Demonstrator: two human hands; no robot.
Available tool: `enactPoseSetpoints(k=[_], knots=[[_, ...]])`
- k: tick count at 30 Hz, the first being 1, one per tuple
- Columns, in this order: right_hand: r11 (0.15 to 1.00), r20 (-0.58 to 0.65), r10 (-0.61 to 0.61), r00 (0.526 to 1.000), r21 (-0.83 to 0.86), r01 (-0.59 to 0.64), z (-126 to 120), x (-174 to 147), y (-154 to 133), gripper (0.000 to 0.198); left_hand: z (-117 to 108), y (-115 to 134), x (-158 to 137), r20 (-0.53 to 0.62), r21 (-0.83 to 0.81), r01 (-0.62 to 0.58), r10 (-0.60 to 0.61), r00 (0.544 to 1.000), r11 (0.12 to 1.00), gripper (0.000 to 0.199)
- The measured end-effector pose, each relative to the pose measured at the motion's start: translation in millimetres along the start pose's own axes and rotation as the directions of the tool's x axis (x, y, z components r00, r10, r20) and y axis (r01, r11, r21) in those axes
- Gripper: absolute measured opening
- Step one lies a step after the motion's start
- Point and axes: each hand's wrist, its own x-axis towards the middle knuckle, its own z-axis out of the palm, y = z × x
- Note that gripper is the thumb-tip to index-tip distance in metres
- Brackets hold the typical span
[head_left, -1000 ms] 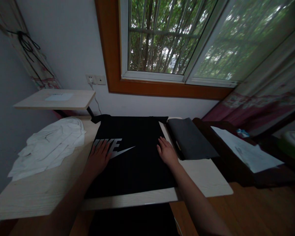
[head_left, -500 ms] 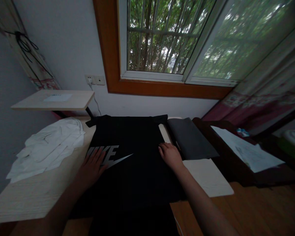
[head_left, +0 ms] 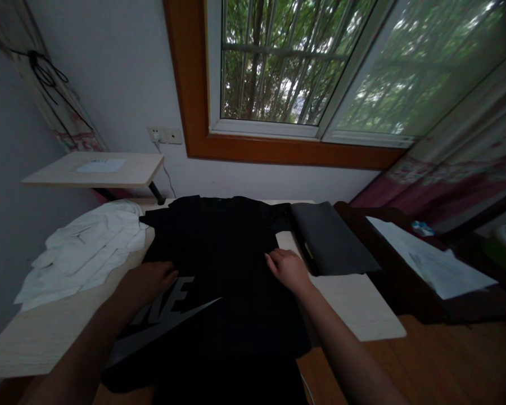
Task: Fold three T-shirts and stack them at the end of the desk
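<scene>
A black T-shirt (head_left: pixel 236 253) with a large grey logo (head_left: pixel 168 315) lies spread over a pale wooden desk, its near end hanging past the front edge. Its collar and sleeves point toward the wall. My left hand (head_left: pixel 147 281) is at the shirt's left side, just above the lettering, fingers curled together on the cloth. On the opposite side, my right hand (head_left: pixel 287 269) has its bent fingers closed at the right edge of the shirt. The fingertips of both hands are partly hidden against the dark fabric.
A crumpled white garment (head_left: pixel 88 247) lies at the desk's left, below a small raised shelf (head_left: pixel 93 171) with a paper on it. A dark grey laptop-like slab (head_left: pixel 333 239) sits right of the shirt. Further right is dark furniture with white sheets (head_left: pixel 425 259). A window (head_left: pixel 295 67) is behind.
The shirt has shifted toward me and slightly left; its collar and shoulders now show at the far side. My left hand has gone from lying flat on the logo to curled at the left side.
</scene>
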Motion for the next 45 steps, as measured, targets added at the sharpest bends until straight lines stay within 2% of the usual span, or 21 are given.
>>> enactPoseSetpoints(k=[4,6,9,12,17,25,36,41,45], knots=[[0.997,-0.075,-0.026,0.997,0.076,0.032,5.8,12.8,-3.0,0.031,16.3,2.1,39.3,-0.244,0.024,-0.123,0.125,0.962,0.992,0.05],[0.994,-0.087,-0.039,0.995,0.095,0.047,11.6,17.7,-3.6,0.033,31.4,0.3,52.3,-0.294,0.038,-0.144,0.149,0.944,0.989,0.054],[0.992,-0.075,-0.052,0.996,0.108,0.06,20.0,20.0,-3.5,0.035,51.5,-3.1,56.4,-0.308,0.05,-0.133,0.142,0.941,0.99,0.054],[0.991,-0.078,-0.053,0.996,0.122,0.063,23.5,17.6,-2.1,0.036,61.1,-4.2,46.4,-0.308,0.077,-0.126,0.144,0.94,0.989,0.054],[0.99,-0.061,-0.067,0.996,0.124,0.074,19.3,13.0,0.6,0.033,64.1,-0.1,22.7,-0.301,0.112,-0.107,0.136,0.944,0.988,0.057],[0.991,-0.017,-0.086,0.996,0.097,0.087,10.9,17.1,2.6,0.032,71.7,20.0,-17.6,-0.309,0.111,-0.067,0.098,0.946,0.992,0.06],[0.972,-0.056,-0.124,0.991,0.194,0.133,10.5,42.6,-22.2,0.035,78.0,50.4,-67.9,-0.302,0.124,-0.013,0.05,0.952,0.992,0.063],[0.966,-0.061,-0.16,0.985,0.195,0.169,19.3,61.0,-30.2,0.044,83.1,60.7,-88.8,-0.311,0.106,0.001,0.032,0.95,0.994,0.065],[0.972,-0.056,-0.167,0.984,0.157,0.174,37.0,65.0,-35.8,0.05,72.1,57.4,-85.4,-0.265,0.082,-0.014,0.035,0.964,0.997,0.059]])
